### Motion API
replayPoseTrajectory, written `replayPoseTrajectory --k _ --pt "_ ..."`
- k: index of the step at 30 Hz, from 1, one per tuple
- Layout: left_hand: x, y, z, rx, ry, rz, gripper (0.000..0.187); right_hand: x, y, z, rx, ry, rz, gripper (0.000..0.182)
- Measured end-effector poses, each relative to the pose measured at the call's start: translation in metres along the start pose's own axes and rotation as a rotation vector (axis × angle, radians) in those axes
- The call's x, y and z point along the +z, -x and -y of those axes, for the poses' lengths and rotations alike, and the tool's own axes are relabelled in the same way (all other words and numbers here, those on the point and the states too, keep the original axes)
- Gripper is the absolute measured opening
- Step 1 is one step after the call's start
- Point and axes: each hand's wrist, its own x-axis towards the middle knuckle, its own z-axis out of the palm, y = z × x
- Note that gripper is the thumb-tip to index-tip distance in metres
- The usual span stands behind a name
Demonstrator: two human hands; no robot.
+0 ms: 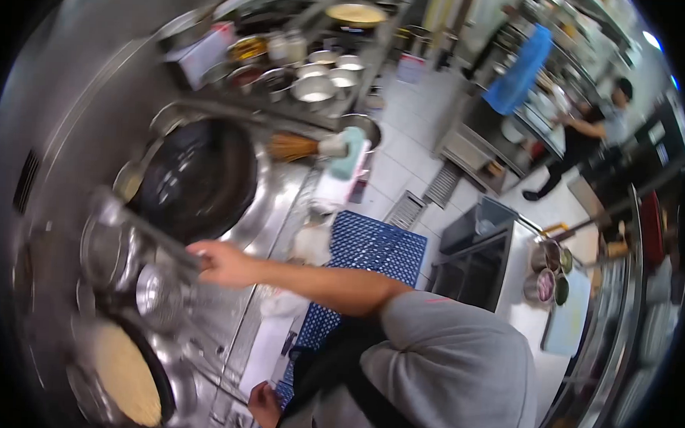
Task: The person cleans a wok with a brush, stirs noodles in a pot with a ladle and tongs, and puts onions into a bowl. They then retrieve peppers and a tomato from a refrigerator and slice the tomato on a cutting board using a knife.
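Note:
My right hand [221,264] reaches out from a grey sleeve over the steel stove counter [278,212]. It is closed on the long handle of a metal ladle [142,230], which is blurred. Below the hand hang or lie more steel ladles [158,297]. A big black wok [197,175] sits just beyond the hand. A pot of pale yellowish liquid [126,372] stands at the lower left. My left hand [264,404] is low at the counter's front edge with curled fingers; whether it holds anything is unclear.
A bamboo brush [292,146] lies past the wok. Several steel seasoning bowls [317,81] stand further along. A blue floor mat [371,249] lies along the stove. Another person [586,139] works at a far counter. Small pots [548,270] sit on a white table.

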Motion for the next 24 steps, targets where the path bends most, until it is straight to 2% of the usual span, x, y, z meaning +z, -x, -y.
replayPoseTrajectory --k 2,3,5,7,8,9,10,11,12,15,18,20,22,24 --pt "-0.005 -0.024 0.047 0.222 -0.335 -0.154 0.039 -0.023 -0.024 0.043 0.306 -0.197 0.12 0.066" --pt "0.002 -0.017 0.013 -0.033 -0.273 -0.251 0.036 -0.03 -0.033 0.048 0.342 -0.187 0.165 0.063" --pt "0.006 -0.026 -0.014 0.084 -0.089 -0.252 0.025 -0.04 -0.05 0.052 0.417 -0.164 0.263 0.057" --pt "0.0 -0.042 -0.029 0.219 -0.009 -0.251 0.019 -0.024 -0.077 0.015 -0.024 0.277 0.127 0.045" --pt "0.004 -0.047 -0.034 0.276 -0.023 -0.284 0.019 -0.019 -0.089 0.014 -0.071 0.43 0.105 0.037" --pt "0.007 -0.048 -0.056 0.215 0.062 -0.237 0.017 -0.02 -0.097 0.015 -0.198 0.645 0.19 0.042" --pt "0.015 -0.057 -0.054 0.218 0.017 -0.305 0.016 -0.012 -0.107 0.021 -0.16 0.659 0.112 0.049" --pt "0.023 -0.055 -0.104 0.248 0.092 -0.296 0.015 -0.006 -0.122 0.028 -0.025 0.546 0.213 0.05" --pt "0.028 -0.065 -0.11 0.315 0.149 -0.304 0.016 -0.002 -0.138 0.035 0.118 0.443 0.296 0.052" --pt "0.048 -0.079 -0.114 0.302 0.257 -0.392 0.016 0.04 -0.201 -0.033 0.122 0.445 0.309 0.047" --pt "0.07 -0.076 -0.108 0.211 0.291 -0.397 0.016 0.074 -0.241 -0.039 0.079 0.662 0.311 0.047" --pt "0.086 -0.068 -0.098 0.154 0.348 -0.447 0.015 0.094 -0.258 -0.081 -0.002 0.774 0.334 0.053" --pt "0.088 -0.056 -0.099 0.075 0.309 -0.414 0.015 0.096 -0.262 -0.064 0.431 0.476 0.494 0.043" --pt "0.078 -0.044 -0.109 -0.027 0.197 -0.306 0.018 0.084 -0.268 -0.069 0.608 0.002 0.511 0.026"
